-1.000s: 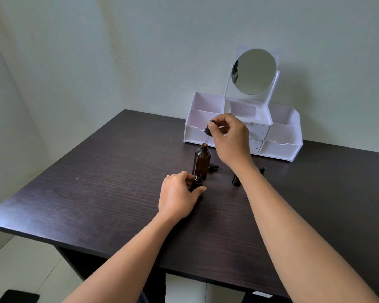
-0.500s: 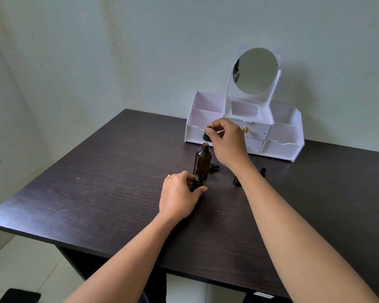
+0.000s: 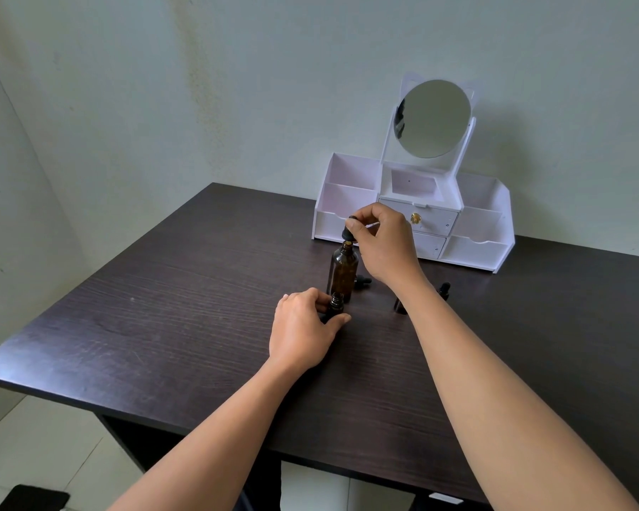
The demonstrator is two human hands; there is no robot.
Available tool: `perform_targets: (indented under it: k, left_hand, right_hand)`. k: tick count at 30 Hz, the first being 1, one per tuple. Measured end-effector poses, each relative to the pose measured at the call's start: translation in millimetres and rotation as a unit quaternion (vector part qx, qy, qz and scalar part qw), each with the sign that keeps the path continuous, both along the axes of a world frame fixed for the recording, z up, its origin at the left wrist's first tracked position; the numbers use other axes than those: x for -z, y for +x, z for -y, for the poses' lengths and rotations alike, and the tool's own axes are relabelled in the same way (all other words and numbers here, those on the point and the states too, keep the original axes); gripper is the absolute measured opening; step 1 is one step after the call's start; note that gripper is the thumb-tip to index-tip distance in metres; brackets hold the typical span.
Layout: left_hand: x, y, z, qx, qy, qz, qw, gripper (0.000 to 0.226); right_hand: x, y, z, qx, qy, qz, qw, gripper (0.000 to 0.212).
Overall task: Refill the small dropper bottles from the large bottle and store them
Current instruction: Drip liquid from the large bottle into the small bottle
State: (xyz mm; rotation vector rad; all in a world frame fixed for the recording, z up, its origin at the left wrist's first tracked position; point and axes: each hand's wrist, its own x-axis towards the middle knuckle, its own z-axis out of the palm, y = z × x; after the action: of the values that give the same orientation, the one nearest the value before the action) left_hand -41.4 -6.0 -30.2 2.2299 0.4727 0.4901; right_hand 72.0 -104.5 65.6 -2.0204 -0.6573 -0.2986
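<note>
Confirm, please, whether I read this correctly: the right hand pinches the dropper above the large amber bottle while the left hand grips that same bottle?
Not quite. The head view shows the left hand gripping the small dropper bottle in front of the large amber bottle, not the large one. The right hand does pinch the dropper above the large bottle.
</note>
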Motion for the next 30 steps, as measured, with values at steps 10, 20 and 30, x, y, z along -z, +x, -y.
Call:
perform_targets:
  k: [10, 20, 30]
  left_hand:
    - [1.3, 1.6, -0.6, 0.007, -0.005, -0.008, 1.0, 0.039]
    - [1.9, 1.8, -0.4, 0.005, -0.001, -0.009, 1.0, 0.039]
    - [1.0, 0.5, -0.5, 0.003, -0.001, -0.005, 1.0, 0.038]
  right_hand:
    - [-0.7, -0.9, 0.1, 0.003, -0.005, 0.001, 1.0, 0.009]
    - [-0.5, -1.1, 0.2, 0.0, 0.005, -0.008, 1.0, 0.01]
    - [-1.5, -1.2, -0.4, 0.003, 0.001, -0.02, 1.0, 0.008]
